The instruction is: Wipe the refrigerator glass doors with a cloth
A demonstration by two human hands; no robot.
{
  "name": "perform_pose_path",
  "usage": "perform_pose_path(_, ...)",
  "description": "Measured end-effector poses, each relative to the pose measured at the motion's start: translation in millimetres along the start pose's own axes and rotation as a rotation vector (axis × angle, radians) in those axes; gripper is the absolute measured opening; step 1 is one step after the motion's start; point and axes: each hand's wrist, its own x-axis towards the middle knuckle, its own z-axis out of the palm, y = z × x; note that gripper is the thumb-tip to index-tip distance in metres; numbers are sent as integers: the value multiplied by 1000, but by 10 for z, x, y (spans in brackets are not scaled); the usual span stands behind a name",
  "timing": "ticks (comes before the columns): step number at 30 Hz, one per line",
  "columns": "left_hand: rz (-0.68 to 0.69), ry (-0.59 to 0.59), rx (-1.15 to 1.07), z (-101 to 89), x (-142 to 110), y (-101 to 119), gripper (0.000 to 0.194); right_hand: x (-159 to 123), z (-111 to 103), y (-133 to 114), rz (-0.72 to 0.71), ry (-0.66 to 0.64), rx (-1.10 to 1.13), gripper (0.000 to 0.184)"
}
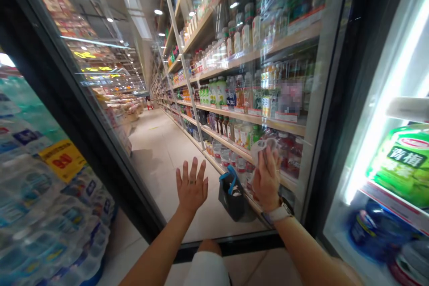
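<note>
One blurry wad (pixel 263 148) in right hand (pixel 266 181)

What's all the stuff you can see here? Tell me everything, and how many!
Drink bottles: many, mixed colours, on wooden shelves behind a glass door
Wrapped water bottle packs: many, clear and blue, stacked at left
Yellow sign: one, yellow with red marks, on the water packs
Green package: one, green, on a shelf at right
Black bag with blue handles: one, black, below the right hand
Crumpled cloth: one, white, in the right hand
Watch: one, white band, on the right wrist
Left hand: one, raised, fingers spread
Right hand: one, raised, pinching the cloth
</note>
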Motion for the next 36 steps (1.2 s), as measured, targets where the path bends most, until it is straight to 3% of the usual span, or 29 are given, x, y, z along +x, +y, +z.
perform_pose_path(2, -11, -8, -14, 7, -15, -6, 68, 54, 26, -42, 48, 50, 26, 65)
perform_pose_path(5, -18, -17, -21, 13, -34, -11, 68, -95, 112, -237, 16, 5, 55, 65)
perform_pose_path(11, -5, -21, -23, 11, -42, -17, 63, -643, 293, -652, -265, -156, 143, 50)
perform_pose_path(14, -6, -14, -29, -1, -42, -15, 62, -738, 301, -686, -344, -200, 189, 47)
perform_pose_path(18, -7, -27, -20, -19, -33, -1, 63, -541, 197, -542, -434, -276, 184, 47)
perform_pose_path(21, -10, -13, 2, -21, -23, 11, 65, -235, 73, -334, -307, -205, 98, 53)
perform_pose_path(24, -16, 1, 2, -11, -22, 15, 66, 66, -35, -93, -82, -33, 25, 62)
perform_pose_path(28, -15, 3, -7, -8, -25, 13, 66, 269, -75, 75, 149, 127, 27, 62)
perform_pose_path(31, -6, 0, -9, -21, -16, 14, 67, 238, -11, -39, 178, 128, 52, 61)
perform_pose_path(36, -11, -21, -5, -31, -28, 9, 68, -30, 160, -520, 39, 6, 84, 65)
